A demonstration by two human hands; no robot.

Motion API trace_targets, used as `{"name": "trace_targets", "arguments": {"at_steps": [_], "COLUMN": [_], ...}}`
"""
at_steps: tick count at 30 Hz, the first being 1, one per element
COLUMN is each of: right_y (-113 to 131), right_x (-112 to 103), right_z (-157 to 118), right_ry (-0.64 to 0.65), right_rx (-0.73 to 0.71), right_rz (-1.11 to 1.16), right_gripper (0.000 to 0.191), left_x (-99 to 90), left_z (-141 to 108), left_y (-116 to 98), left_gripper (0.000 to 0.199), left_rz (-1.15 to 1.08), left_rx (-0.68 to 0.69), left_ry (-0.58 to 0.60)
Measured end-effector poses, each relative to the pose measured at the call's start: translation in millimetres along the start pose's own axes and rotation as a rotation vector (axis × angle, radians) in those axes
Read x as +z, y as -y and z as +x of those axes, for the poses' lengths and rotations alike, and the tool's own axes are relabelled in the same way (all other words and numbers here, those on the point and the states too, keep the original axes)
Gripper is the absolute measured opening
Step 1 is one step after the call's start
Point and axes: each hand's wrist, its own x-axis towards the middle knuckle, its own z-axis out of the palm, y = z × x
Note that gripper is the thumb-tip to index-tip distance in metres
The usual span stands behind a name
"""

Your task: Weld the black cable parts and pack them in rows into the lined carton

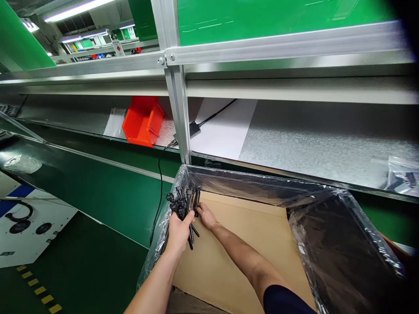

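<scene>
Left hand (178,231) clenching black rods (181,204) | right hand (207,216) touching rods, grip unclear | red bin (139,126) sitting at hands' 11 o'clock

- Red bin (142,122) on the metal shelf (327,139), just beside a clear bag (115,123)
- White sheet (229,126) on the shelf, partly behind the upright post (177,104)
- Small black adapter (194,129) by the post, with a black cable (160,174) hanging over the shelf edge
- Clear bag of dark parts (404,178) at the shelf's far right
- Green panel (288,22) above
- Yellow-striped marking (39,290) on the floor (94,266), lower left
</scene>
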Motion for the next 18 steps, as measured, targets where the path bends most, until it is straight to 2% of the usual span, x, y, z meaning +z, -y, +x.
{"name": "trace_targets", "arguments": {"at_steps": [3, 5, 6, 8, 11, 14, 18], "right_y": [20.4, 43.4, 57.0, 85.8, 122.3, 141.1, 140.7], "right_x": [-14.8, -30.6, -40.0, -60.0, -86.1, -100.3, -104.7], "right_z": [-5.9, -12.3, -16.1, -24.3, -35.5, -43.9, -50.5], "right_ry": [-0.157, -0.213, -0.195, -0.081, -0.008, 0.036, 0.080], "right_rx": [0.097, 0.219, 0.280, 0.356, 0.366, 0.378, 0.458], "right_rz": [0.231, 0.495, 0.664, 1.033, 1.382, 1.479, 1.476], "right_gripper": [0.026, 0.025, 0.028, 0.036, 0.038, 0.030, 0.030], "left_x": [0.7, 1.0, 1.2, 1.6, 1.7, 0.4, -0.9], "left_z": [-1.3, -2.9, -3.9, -6.3, -9.3, -10.1, -9.8], "left_y": [-1.5, -2.7, -3.4, -4.6, -3.4, 2.2, 8.7], "left_gripper": [0.033, 0.029, 0.028, 0.028, 0.034, 0.034, 0.031], "left_rz": [-0.004, 0.044, 0.077, 0.119, 0.142, 0.231, 0.317], "left_rx": [-0.019, -0.027, -0.025, -0.008, 0.012, 0.037, 0.064], "left_ry": [0.016, 0.032, 0.050, 0.115, 0.229, 0.277, 0.281]}}
